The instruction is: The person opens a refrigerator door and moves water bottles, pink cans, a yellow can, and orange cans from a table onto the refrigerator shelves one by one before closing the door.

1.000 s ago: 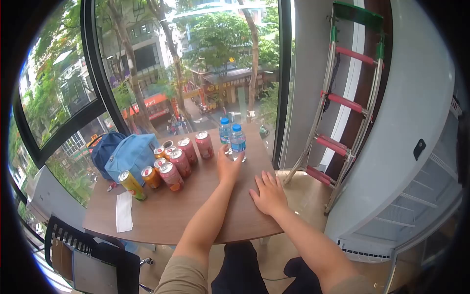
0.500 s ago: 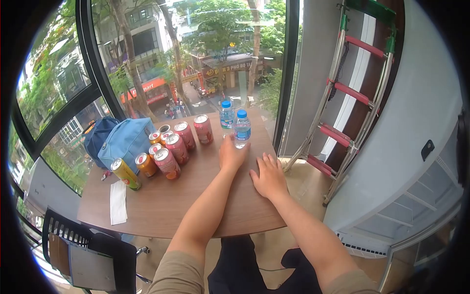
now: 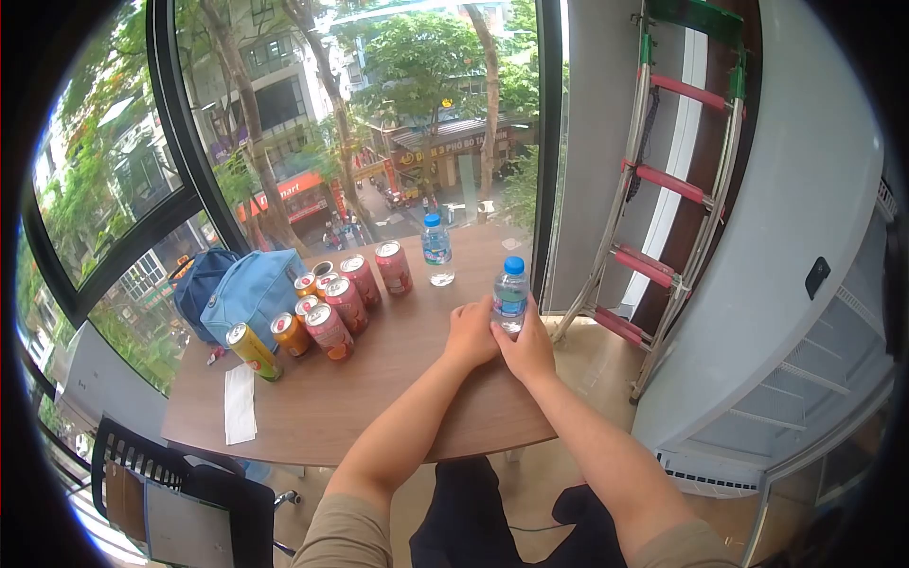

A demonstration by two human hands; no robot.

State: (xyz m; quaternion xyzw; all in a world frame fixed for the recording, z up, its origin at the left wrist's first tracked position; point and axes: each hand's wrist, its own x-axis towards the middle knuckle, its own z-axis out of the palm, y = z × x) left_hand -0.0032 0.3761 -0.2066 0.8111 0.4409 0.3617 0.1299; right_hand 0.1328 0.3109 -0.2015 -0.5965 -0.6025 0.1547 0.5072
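A clear water bottle (image 3: 510, 295) with a blue cap and blue label stands upright near the table's right side. My left hand (image 3: 473, 333) is closed around its left side near the base. From the right, my right hand (image 3: 526, 350) wraps the lower part, thumb across the front. Some of the fingers are hidden behind the bottle. A second blue-capped water bottle (image 3: 436, 251) stands untouched further back and to the left.
Left of the bottles several pink cans (image 3: 346, 303), orange cans (image 3: 290, 333) and a yellow-green can (image 3: 253, 352) stand on the wooden table (image 3: 379, 398). A blue bag (image 3: 251, 293) and white tissue (image 3: 240, 405) lie further left. A ladder (image 3: 653, 256) leans at right.
My left hand has brought one bottle to the right and nearer me, away from the other bottle. My right hand has gone from lying flat on the table to gripping that bottle.
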